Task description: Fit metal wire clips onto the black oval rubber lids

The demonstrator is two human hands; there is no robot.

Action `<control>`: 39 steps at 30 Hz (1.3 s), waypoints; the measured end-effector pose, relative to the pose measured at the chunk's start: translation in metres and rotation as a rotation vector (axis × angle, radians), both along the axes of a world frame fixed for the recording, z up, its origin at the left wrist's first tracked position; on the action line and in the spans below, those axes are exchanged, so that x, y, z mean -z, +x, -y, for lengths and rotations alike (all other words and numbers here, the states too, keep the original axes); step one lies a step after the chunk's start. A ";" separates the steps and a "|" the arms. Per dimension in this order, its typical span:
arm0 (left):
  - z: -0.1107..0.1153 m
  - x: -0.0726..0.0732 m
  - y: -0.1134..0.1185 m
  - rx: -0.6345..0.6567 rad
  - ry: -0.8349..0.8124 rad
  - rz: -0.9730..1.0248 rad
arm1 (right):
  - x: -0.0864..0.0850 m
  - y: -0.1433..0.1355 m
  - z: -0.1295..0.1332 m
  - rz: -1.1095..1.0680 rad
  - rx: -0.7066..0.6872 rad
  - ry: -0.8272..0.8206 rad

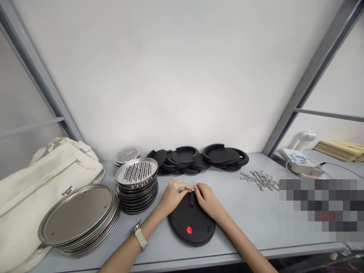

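Note:
A black oval plate (196, 235) lies on the table, with a raised black bar (191, 199) near its far end and an orange-red round spot (189, 230) near its close end. My left hand (174, 193) is closed in a pinch at the plate's far edge. Opposite it, my right hand (207, 197) is closed too, its fingertips almost meeting the left ones. Between them shows a small shiny piece (193, 190), mostly hidden by the fingers; its kind I cannot make out.
On the left are stacked round metal trays (82, 212), a stack of grater discs (138, 172) and a cream cloth bag (48, 174). Black round parts (182, 157) lie along the wall. Thin metal wire clips (260, 179) are heaped right, near a white device (298, 159) and brown boards (339, 149).

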State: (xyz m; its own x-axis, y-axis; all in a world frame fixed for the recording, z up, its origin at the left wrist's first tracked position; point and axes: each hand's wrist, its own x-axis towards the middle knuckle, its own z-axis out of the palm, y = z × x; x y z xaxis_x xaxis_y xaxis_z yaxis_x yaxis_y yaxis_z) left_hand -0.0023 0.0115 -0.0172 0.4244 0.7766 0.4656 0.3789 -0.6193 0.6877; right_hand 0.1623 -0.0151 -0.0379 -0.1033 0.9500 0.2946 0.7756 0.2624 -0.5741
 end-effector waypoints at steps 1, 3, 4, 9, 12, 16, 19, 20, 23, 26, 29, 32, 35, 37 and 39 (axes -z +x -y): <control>-0.001 0.000 0.000 -0.015 0.002 -0.010 | 0.001 0.000 -0.001 0.034 0.007 -0.008; -0.002 0.001 0.001 -0.033 -0.005 -0.017 | 0.002 0.000 -0.002 0.069 0.015 -0.030; -0.002 0.001 0.001 -0.037 -0.011 -0.014 | 0.002 0.000 -0.002 0.076 0.016 -0.041; -0.005 0.002 0.002 -0.013 -0.059 0.018 | -0.001 -0.001 -0.002 0.096 0.028 -0.063; -0.006 0.003 0.003 -0.012 -0.057 0.019 | -0.003 -0.002 -0.001 0.117 0.035 -0.071; -0.004 0.003 0.003 -0.038 -0.053 0.021 | -0.004 -0.002 -0.001 0.098 0.042 -0.084; -0.003 0.001 0.003 -0.033 -0.062 0.035 | -0.005 -0.001 -0.001 0.066 0.043 -0.087; -0.002 0.001 0.002 -0.031 -0.063 0.037 | -0.005 -0.001 -0.001 0.061 0.041 -0.086; -0.002 0.000 0.001 -0.027 -0.060 0.023 | -0.004 0.000 -0.001 0.059 0.040 -0.076; -0.003 0.000 0.001 -0.023 -0.062 0.012 | -0.001 0.000 -0.002 0.071 0.043 -0.059; -0.004 0.000 0.002 -0.017 -0.088 0.033 | 0.002 0.000 -0.004 0.095 0.049 -0.043; -0.005 0.002 0.002 0.000 -0.134 0.070 | 0.004 0.000 -0.005 0.122 0.053 -0.033; -0.006 0.003 0.002 0.010 -0.144 0.092 | 0.003 -0.001 -0.004 0.133 0.045 -0.026; -0.006 0.003 0.003 0.012 -0.149 0.100 | 0.001 -0.001 -0.002 0.134 0.036 -0.024; -0.006 0.003 0.003 0.007 -0.150 0.099 | -0.002 -0.002 0.000 0.142 0.029 -0.024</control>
State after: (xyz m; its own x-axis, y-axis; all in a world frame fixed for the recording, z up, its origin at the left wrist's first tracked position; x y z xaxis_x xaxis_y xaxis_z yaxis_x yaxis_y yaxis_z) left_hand 0.0004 0.0171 -0.0207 0.3881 0.8377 0.3842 0.3006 -0.5092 0.8065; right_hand 0.1607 -0.0153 -0.0362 -0.1148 0.9599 0.2558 0.8566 0.2260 -0.4638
